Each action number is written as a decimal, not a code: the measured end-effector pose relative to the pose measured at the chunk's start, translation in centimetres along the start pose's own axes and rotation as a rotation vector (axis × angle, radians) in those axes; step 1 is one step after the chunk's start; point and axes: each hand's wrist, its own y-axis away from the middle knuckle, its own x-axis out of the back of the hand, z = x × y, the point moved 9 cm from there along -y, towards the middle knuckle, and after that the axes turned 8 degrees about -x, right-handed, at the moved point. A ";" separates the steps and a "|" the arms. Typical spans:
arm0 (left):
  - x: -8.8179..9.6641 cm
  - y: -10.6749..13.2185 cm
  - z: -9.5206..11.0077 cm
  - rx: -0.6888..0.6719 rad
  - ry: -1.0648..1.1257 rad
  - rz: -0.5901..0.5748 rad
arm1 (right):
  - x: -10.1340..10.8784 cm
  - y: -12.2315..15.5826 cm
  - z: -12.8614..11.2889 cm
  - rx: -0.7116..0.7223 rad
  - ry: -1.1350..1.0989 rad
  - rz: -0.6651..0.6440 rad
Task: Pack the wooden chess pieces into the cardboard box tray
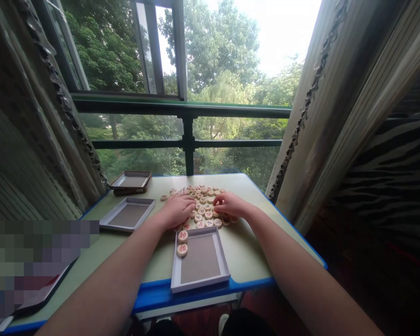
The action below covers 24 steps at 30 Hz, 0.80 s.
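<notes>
Round pieces (209, 215), without any long axis, heaped loosely on the table (252, 254) between both hands. Reached by the right hand (231, 204) from the right, fingers bent narrow, and by the left hand (178, 208), palm down, from the left; equally near. Cannot tell whether gripping. Just nearer: tray (200, 261), holding two pieces (182, 236).

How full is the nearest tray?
Nearest tray: mostly empty. Two red-marked pieces sit along its left side; the rest of it shows bare.
</notes>
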 end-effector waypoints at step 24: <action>1.5 -0.4 1.0 -0.057 -0.076 0.140 | 0.6 -2.2 0.1 0.010 0.115 0.272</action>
